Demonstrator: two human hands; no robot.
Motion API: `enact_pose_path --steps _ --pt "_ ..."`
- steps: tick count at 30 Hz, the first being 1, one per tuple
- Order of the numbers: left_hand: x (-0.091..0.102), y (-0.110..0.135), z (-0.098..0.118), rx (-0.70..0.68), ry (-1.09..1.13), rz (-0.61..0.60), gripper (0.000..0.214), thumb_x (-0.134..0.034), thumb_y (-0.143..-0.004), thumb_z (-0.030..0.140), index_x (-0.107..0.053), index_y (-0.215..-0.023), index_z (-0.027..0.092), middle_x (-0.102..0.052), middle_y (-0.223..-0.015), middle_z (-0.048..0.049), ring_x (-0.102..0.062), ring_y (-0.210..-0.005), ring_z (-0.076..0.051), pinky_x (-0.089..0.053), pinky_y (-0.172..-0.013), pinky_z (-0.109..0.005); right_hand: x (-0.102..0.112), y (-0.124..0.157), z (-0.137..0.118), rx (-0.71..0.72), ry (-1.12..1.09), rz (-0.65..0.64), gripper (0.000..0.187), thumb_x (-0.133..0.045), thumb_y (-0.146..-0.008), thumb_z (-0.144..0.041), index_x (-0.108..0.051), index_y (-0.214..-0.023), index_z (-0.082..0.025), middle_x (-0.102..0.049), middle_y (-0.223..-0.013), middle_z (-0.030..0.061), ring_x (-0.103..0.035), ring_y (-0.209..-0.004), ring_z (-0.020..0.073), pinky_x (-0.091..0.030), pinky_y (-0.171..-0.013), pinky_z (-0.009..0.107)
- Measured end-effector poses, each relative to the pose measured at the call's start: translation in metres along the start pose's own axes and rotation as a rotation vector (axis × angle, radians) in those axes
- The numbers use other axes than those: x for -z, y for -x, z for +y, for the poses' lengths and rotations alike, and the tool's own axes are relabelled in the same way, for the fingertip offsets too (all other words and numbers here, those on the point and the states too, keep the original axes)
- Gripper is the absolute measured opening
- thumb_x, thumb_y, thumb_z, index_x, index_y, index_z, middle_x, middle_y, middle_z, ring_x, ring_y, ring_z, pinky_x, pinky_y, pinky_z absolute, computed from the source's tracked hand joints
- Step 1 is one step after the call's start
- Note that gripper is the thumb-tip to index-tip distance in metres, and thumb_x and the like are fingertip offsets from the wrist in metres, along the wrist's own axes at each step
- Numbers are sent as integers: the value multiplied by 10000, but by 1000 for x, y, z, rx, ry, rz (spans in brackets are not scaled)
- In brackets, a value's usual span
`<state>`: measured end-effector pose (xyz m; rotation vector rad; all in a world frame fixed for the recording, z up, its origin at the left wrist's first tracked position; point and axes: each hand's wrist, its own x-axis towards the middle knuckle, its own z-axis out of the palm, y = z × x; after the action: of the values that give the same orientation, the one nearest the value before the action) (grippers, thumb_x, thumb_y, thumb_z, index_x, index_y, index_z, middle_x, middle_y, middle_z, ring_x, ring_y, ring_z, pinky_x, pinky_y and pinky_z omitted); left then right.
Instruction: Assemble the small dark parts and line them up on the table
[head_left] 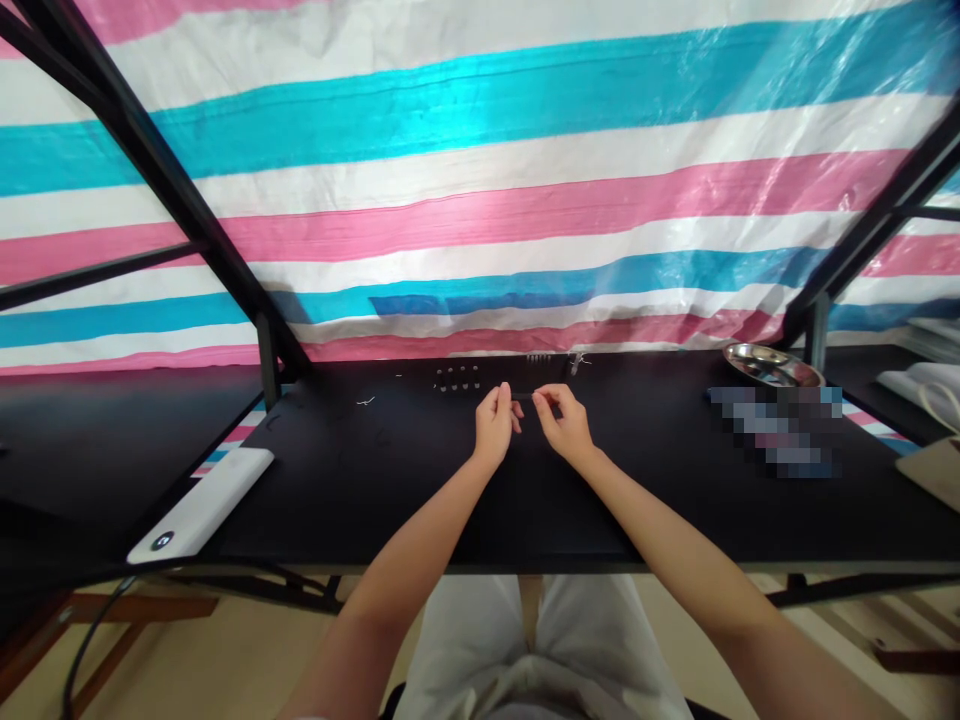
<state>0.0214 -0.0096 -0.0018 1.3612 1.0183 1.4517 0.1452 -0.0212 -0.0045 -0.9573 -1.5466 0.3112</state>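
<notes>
My left hand (493,428) and my right hand (565,424) are raised over the middle of a black table (360,490). Between their fingertips stretches a thin dark strip (523,396), too small to identify. The left thumb and fingers pinch one end of it, and the right thumb and index finger pinch the other. Just beyond the left hand lie two rows of small light pieces (463,370). Further back is a short row of small slim pieces (538,357). Behind the right hand sits a small pale cluster (577,362).
A long white device (202,505) with a cable lies at the table's left edge. At the back right stands a shiny metal dish (772,366), with a pixelated object (780,425) before it. A white scrap (365,401) lies left. Striped sheeting (480,190) and black frame bars (172,200) close the back.
</notes>
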Motion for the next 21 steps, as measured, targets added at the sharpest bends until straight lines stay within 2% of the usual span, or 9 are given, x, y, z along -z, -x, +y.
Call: enact_pose_path --steps 4,10,16,21 --pt "1 -3 -4 -4 32 51 404 -376 -844 536 -416 -683 168 -519 -597 31 -441 -341 -36 -310 -353 -168 -2 -1 1 -52 -23 -66 187 -483 -837 -362 -556 -912 -207 -587 -736 25 -539 -632 137 -444 -620 279" --pt "3 -7 -7 -5 12 99 368 -396 -835 536 -419 -751 179 -506 -609 50 -422 -322 -27 -287 -325 -152 -5 -2 9 -85 0 -302 234 -470 -837 -360 -587 -969 -206 -604 -745 29 -534 -600 135 -438 -586 273" --pt "3 -7 -8 -17 -26 152 378 -449 -808 537 -436 -703 174 -493 -565 52 -398 -315 -26 -295 -325 -157 -5 -3 17 -61 149 -308 205 -503 -811 -355 -624 -892 -211 -596 -708 23 -502 -566 132 -415 -570 272" --pt "6 -9 -9 -5 -44 206 384 -467 -794 542 -438 -690 173 -478 -539 58 -385 -307 -29 -286 -307 -157 -3 -5 23 -48 197 -391 148 -532 -778 -315 -627 -819 -210 -462 -531 -36 -428 -501 112 -354 -530 248"
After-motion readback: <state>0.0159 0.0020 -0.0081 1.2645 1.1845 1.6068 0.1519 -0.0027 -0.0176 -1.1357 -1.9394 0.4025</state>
